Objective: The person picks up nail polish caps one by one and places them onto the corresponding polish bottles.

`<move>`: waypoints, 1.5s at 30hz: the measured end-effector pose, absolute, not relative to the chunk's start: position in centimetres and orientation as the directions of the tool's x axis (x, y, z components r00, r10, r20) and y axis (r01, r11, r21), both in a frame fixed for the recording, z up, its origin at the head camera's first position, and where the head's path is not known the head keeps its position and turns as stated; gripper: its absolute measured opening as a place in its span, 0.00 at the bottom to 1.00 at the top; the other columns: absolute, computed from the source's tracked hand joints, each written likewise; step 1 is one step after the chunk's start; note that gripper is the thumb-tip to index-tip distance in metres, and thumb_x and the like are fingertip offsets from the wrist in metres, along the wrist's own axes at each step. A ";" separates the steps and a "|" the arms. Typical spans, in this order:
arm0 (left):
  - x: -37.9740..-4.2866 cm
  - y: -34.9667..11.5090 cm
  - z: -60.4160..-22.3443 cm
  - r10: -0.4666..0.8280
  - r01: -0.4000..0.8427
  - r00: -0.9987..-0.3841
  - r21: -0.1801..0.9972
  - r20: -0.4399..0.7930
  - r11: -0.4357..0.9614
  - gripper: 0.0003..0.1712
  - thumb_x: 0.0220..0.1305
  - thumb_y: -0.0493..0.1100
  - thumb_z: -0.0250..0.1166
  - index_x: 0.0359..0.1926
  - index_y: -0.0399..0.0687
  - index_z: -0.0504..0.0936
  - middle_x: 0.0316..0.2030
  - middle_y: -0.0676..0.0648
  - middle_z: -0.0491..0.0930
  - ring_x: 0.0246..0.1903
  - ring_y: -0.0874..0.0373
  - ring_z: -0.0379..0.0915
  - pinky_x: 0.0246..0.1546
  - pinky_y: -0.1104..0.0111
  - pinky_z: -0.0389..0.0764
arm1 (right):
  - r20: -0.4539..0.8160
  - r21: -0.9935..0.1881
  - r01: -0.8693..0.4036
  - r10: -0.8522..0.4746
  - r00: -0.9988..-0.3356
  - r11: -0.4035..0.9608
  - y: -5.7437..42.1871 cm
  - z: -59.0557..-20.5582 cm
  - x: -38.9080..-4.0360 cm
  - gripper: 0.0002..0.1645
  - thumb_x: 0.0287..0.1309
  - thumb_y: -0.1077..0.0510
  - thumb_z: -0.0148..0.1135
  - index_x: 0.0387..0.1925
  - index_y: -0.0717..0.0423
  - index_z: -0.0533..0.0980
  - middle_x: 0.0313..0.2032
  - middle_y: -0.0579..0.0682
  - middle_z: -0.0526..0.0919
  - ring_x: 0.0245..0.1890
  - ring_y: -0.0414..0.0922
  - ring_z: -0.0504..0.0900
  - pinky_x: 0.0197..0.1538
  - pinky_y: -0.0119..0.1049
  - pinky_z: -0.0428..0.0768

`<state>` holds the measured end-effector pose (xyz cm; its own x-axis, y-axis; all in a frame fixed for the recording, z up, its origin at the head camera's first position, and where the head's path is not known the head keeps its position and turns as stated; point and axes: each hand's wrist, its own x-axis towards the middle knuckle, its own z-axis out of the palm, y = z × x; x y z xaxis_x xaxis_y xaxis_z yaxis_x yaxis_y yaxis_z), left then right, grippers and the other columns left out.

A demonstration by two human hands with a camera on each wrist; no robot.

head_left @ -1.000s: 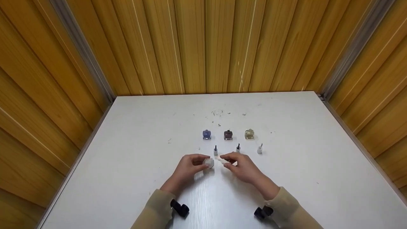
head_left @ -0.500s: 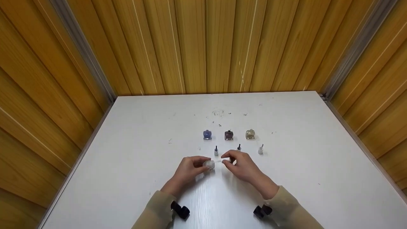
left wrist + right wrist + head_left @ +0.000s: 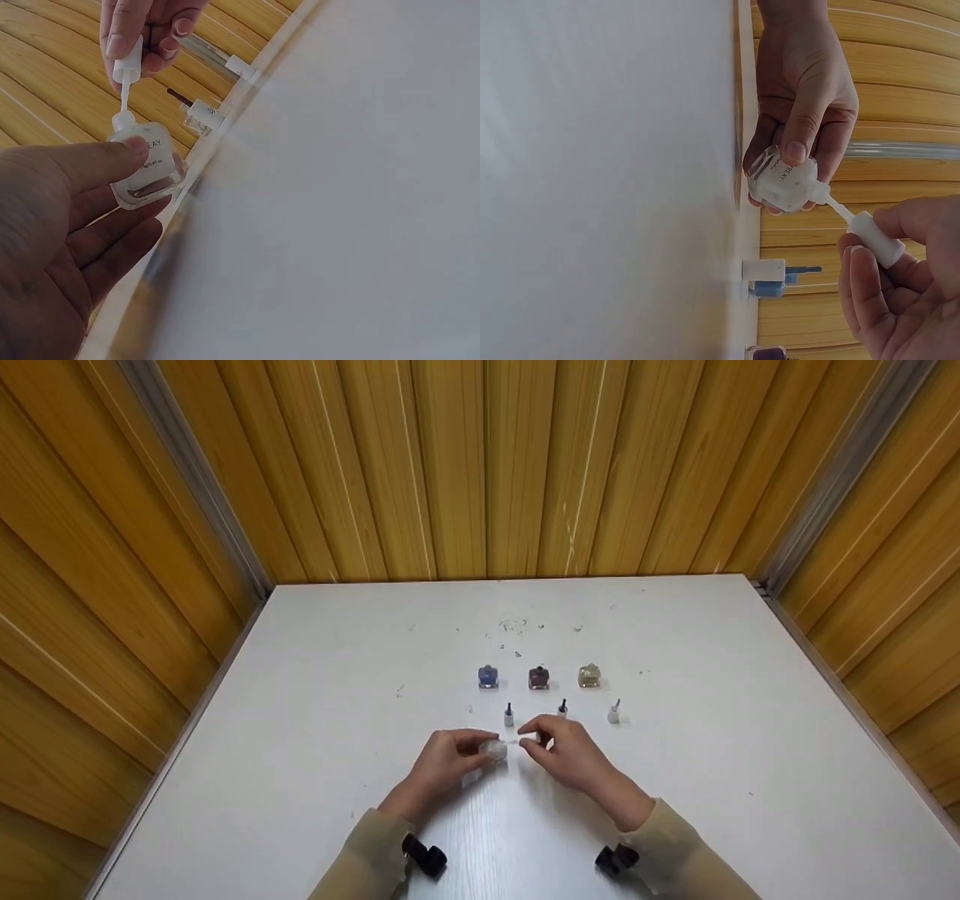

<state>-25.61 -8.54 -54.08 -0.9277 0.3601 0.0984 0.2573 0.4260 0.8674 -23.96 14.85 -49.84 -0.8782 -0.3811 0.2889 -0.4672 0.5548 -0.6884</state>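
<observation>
A person's left hand (image 3: 439,765) grips a clear bottle (image 3: 493,750) between thumb and fingers, its mouth tipped rightward. Farther from the person than the clear bottle stands a blue bottle (image 3: 488,677); between them, slightly right, an upright cap (image 3: 509,716), brush upward. Just right of the clear bottle, a white brush (image 3: 841,211) meets its mouth; the right hand (image 3: 570,754) pinches that brush's white cap (image 3: 876,238). Beyond and rightward of the clear bottle follow a dark bottle (image 3: 538,678), a second upright cap (image 3: 562,709), a gold bottle (image 3: 589,676) and a third upright cap (image 3: 614,712).
</observation>
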 end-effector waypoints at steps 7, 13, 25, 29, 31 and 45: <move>-25.5 -8.5 -54.1 0.370 0.256 -0.925 0.868 0.092 0.426 0.15 0.64 0.41 0.73 0.52 0.50 0.90 0.49 0.49 0.90 0.46 0.59 0.86 0.47 0.71 0.86 | 0.286 -0.676 -0.478 -0.398 -0.872 0.560 14.7 -50.2 -24.0 0.06 0.66 0.61 0.66 0.42 0.60 0.84 0.36 0.48 0.87 0.33 0.38 0.80 0.37 0.30 0.78; -25.3 -8.3 -54.1 0.388 0.307 -0.912 0.851 0.135 0.427 0.15 0.64 0.40 0.74 0.52 0.47 0.90 0.49 0.47 0.90 0.44 0.59 0.86 0.45 0.73 0.85 | 0.287 -0.681 -0.486 -0.410 -0.865 0.547 14.6 -50.4 -23.9 0.07 0.66 0.61 0.66 0.42 0.60 0.84 0.36 0.49 0.87 0.33 0.38 0.80 0.36 0.29 0.78; -25.0 -7.7 -54.0 0.417 0.310 -0.898 0.872 0.138 0.379 0.15 0.63 0.39 0.74 0.51 0.43 0.89 0.47 0.44 0.90 0.45 0.54 0.87 0.46 0.74 0.85 | 0.243 -0.694 -0.475 -0.444 -0.862 0.541 14.4 -50.6 -23.6 0.05 0.66 0.61 0.67 0.42 0.54 0.84 0.39 0.48 0.87 0.34 0.35 0.78 0.37 0.28 0.78; -25.0 -7.6 -54.0 0.409 0.281 -0.905 0.890 0.121 0.359 0.15 0.63 0.39 0.74 0.51 0.44 0.89 0.47 0.44 0.90 0.45 0.55 0.87 0.46 0.74 0.85 | 0.241 -0.708 -0.474 -0.453 -0.858 0.523 14.4 -50.7 -23.6 0.08 0.65 0.60 0.68 0.45 0.55 0.84 0.39 0.48 0.87 0.35 0.36 0.79 0.37 0.28 0.78; -25.0 -7.5 -54.1 0.402 0.253 -0.909 0.910 0.108 0.328 0.15 0.63 0.38 0.74 0.51 0.44 0.89 0.47 0.43 0.90 0.46 0.54 0.87 0.46 0.74 0.85 | 0.233 -0.732 -0.460 -0.450 -0.862 0.502 14.5 -50.8 -23.8 0.14 0.63 0.59 0.70 0.49 0.58 0.82 0.38 0.49 0.87 0.35 0.38 0.80 0.36 0.27 0.78; -25.1 -7.6 -54.4 0.388 0.113 -0.920 0.983 0.049 0.144 0.17 0.64 0.34 0.71 0.54 0.38 0.87 0.50 0.37 0.88 0.50 0.49 0.87 0.49 0.69 0.87 | 0.171 -0.921 -0.272 -0.336 -0.926 0.279 14.5 -49.9 -24.0 0.15 0.64 0.59 0.70 0.51 0.59 0.84 0.50 0.59 0.89 0.50 0.49 0.87 0.47 0.27 0.85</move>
<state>-25.09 -7.56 -54.39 -0.9204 0.3880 0.0487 0.1128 0.1441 0.9831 -24.03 14.53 -49.94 -0.9259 -0.3365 0.1715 -0.2718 0.2786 -0.9211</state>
